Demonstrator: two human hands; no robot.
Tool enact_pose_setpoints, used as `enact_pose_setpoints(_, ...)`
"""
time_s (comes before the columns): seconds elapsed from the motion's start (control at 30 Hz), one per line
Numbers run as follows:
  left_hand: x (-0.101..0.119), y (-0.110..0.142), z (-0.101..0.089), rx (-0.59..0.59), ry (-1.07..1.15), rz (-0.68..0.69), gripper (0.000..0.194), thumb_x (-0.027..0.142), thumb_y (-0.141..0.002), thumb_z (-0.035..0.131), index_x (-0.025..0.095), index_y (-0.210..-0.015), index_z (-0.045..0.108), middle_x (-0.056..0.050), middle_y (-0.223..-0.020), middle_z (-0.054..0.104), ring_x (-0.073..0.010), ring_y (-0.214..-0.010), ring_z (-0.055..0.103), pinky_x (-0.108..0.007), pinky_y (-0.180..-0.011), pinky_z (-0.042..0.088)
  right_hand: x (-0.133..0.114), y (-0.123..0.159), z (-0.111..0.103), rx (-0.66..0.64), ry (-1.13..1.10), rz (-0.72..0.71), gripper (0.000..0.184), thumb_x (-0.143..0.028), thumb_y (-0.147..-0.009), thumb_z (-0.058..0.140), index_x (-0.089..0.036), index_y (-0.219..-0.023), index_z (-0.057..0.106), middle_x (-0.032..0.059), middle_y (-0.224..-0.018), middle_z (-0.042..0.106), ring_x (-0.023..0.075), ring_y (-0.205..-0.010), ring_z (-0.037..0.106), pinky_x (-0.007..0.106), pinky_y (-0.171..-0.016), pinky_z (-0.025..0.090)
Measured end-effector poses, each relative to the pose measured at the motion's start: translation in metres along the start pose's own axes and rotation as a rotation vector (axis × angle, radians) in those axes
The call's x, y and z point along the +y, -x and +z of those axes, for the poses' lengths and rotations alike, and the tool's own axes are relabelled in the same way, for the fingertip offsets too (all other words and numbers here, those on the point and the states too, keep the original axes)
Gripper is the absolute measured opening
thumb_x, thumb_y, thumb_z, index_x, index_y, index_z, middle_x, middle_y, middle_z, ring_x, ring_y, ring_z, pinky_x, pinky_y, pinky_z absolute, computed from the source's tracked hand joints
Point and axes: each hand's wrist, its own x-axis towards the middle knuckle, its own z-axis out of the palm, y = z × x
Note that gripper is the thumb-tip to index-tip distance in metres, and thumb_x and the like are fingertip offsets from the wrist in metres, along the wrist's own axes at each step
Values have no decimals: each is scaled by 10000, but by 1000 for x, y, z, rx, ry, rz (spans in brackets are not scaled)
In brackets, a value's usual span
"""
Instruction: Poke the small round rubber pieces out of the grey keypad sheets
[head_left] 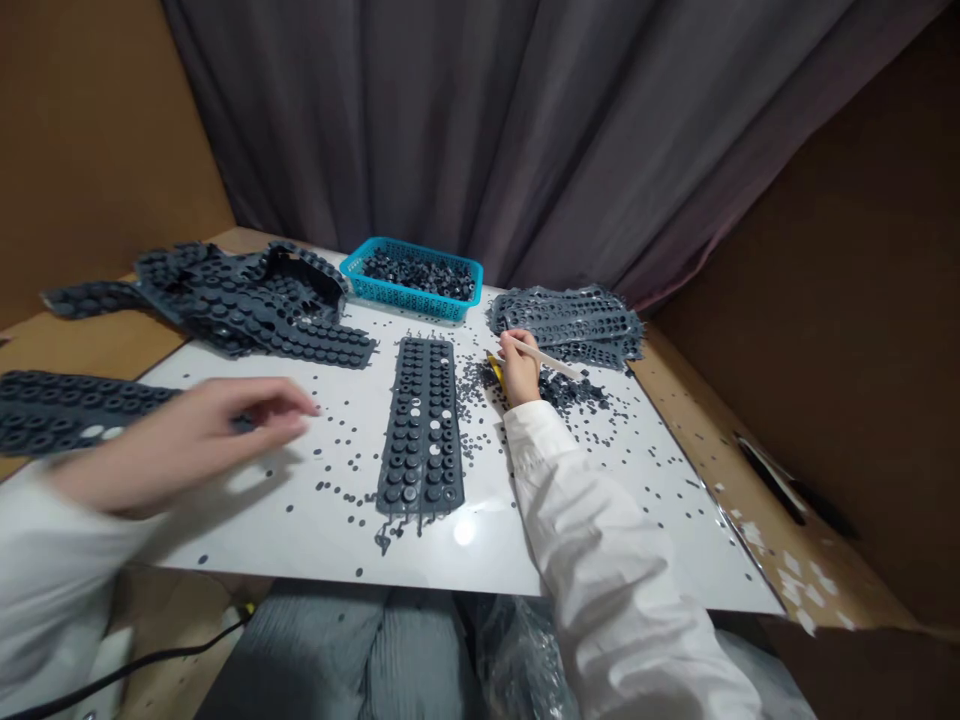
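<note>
White bench (300, 540) littered with loose rubber dots (577, 392). Your right hand (519, 368) has its fingers closed on a pale stick (551, 358); your left hand (191, 440) is blurred, fingers half-curled, hold unclear, left of the rubber keypad strip (420, 430). Careless sleeve sweeps could scatter dots.

White glossy board (322, 530) on wooden tabletop (750, 520). At far edge, teal plastic basket (411, 305), heaped with dark rubber pieces. Mid-board, one perforated grey rubber sheet (420, 430), lying lengthwise. Far left, tangled heap of sheets (247, 310); far right, flat stack of sheets (566, 325). Loose dark discs (337, 470) scattered across board, densest right of centre.
</note>
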Motion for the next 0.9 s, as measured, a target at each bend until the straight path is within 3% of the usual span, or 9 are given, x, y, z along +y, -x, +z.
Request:
enact_pose_setpoints(0.07,-16,-51,-1,-7,10,-1,321,322,-839,583,307,-1156,633,-52,-932,540,-220,-923,505,-362,-814,454,4,-1,-2,20,-9,26,257,-465,-785,545,-214,-825,510,-45,-716,508,116,-633,476,224,-618,431)
enact_pose_setpoints(0.17,-29,-117,14,-39,38,31,306,309,-845,563,306,-1139,650,-47,-888,514,-213,-883,483,-348,-792,435,7,-1,-5,23,-13,51,265,-472,-785,533,-213,-823,491,-44,-698,497,109,-589,456,219,-579,424)
enact_pose_setpoints(0.27,-36,-149,33,-125,61,92,291,233,-871,496,309,-1080,683,-43,-853,502,-199,-840,467,-329,-751,412,7,1,-6,11,-15,63,269,-480,-788,524,-215,-822,487,-42,-693,506,107,-581,456,216,-575,427)
enact_pose_setpoints(0.37,-41,-155,40,-112,98,117,370,172,-896,428,315,-1159,646,-47,-888,510,-193,-844,462,-337,-768,400,7,1,-4,0,-24,70,258,-469,-781,546,-217,-814,505,-46,-690,513,105,-586,463,210,-572,422)
enact_pose_setpoints(0.47,-44,-154,37,-61,143,56,368,201,-921,412,289,-1221,606,-58,-949,512,-197,-884,469,-349,-805,403,8,2,-1,-7,-29,77,238,-451,-783,557,-217,-806,523,-50,-677,512,102,-584,464,205,-565,414)
enact_pose_setpoints(0.67,-47,-154,38,-222,185,66,287,343,-917,476,293,-1138,652,-54,-953,530,-210,-937,481,-349,-827,392,-3,2,-1,-58,-14,66,208,-406,-757,609,-201,-770,582,-40,-644,556,117,-588,501,226,-566,428)
enact_pose_setpoints(0.9,-51,-153,43,-222,237,47,273,331,-881,539,317,-1130,650,-49,-988,553,-224,-966,480,-365,-849,379,-30,11,7,-508,76,-66,172,-368,-732,674,-197,-747,669,1,-724,668,159,-686,601,292,-680,488)
